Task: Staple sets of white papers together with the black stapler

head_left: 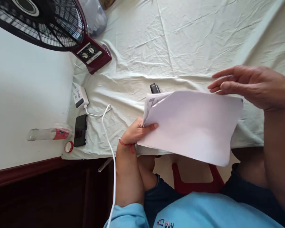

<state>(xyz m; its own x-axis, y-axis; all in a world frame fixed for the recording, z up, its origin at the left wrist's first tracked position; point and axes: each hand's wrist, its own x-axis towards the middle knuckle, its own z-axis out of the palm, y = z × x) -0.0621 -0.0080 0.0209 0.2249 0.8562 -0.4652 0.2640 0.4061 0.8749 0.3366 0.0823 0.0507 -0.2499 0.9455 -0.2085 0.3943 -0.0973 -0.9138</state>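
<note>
My left hand grips a stack of white paper sheets at its left edge, thumb on top. The top sheet is blank, and printed marks show on a sheet under its curled upper left corner. The stack is held over the table's front edge, its lower right corner hanging past it. At the stack's upper right, my right hand hovers with fingers stretched out and nothing in them. A small black object lies on the cloth just behind the stack, partly hidden by it.
A dark red fan stands at the back left. Near the wall are a white charger box, a black phone, a glass bottle and a red tape roll. A white cable runs toward me. Below is a red stool.
</note>
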